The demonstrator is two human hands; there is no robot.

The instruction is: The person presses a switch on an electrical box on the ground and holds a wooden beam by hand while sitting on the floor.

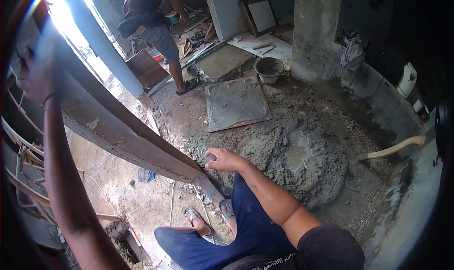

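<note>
My left hand (37, 76) is raised at the upper left against a grey concrete column (109, 133); its fingers look apart, partly lost in glare. Over the column's lower end, beside my knee, my right hand (222, 160) hangs with fingers loosely bent and thumb apart; I see nothing held in it. Ahead lies a square board (239, 102) spread with wet grey mortar. To its right is a large heap of wet mortar (312, 161) with a puddle in its hollow. A black bucket (269, 70) stands behind the board.
Another person (163, 38) stands bent at the upper left beside a flat patch of wet mortar (222, 62). A wooden handle (395, 148) sticks up at the right near the wall. My sandalled feet are on rubble beside the column's base. Scrap wood lies at the back.
</note>
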